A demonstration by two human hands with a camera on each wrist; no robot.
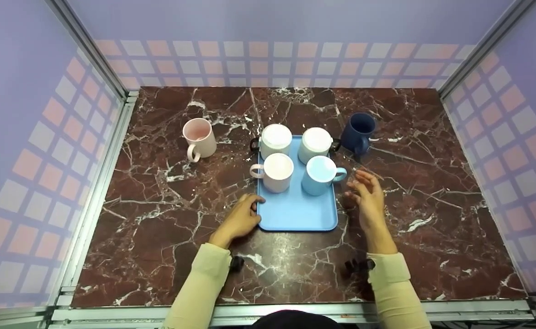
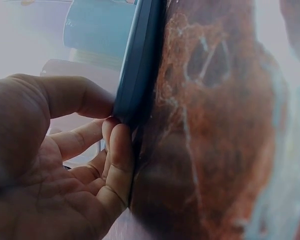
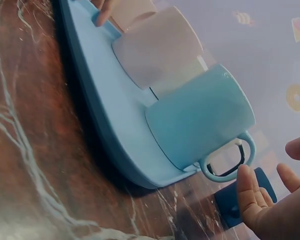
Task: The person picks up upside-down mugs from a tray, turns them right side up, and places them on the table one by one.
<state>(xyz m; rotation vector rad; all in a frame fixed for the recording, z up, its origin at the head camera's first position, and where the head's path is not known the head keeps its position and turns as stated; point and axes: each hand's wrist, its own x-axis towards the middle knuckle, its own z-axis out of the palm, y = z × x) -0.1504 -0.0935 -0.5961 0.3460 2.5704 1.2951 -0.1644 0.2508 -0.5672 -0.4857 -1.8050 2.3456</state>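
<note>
My left hand [image 1: 242, 215] holds the left edge of a light blue tray [image 1: 297, 215]. In the left wrist view its thumb lies on the rim and the fingertips bend against the side. Four mugs would be too many to count, so several stand on the tray.
A pink mug [image 1: 206, 141] stands on the marbled table to the left of the tray. To the back right is a dark blue mug [image 1: 353, 135]. Patterned panels [image 1: 268, 59] rise behind the table and at both sides.
</note>
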